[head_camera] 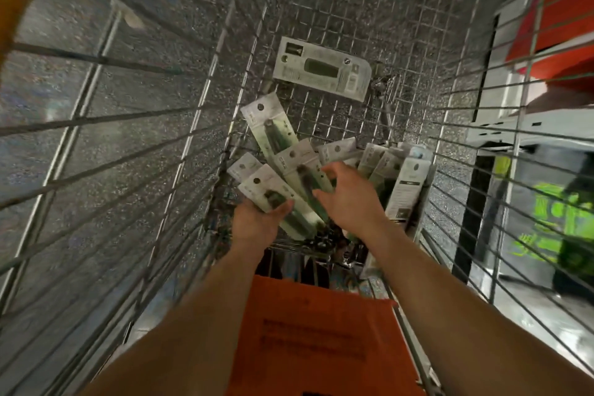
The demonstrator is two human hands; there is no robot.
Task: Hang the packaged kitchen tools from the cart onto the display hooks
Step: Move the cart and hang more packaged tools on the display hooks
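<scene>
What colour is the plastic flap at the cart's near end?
Orange plastic flap with dark printed text; head view.

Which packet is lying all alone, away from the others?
The wide packet lying flat on the cart floor, farther away. The other packets crowd together in a heap at the near end.
</scene>
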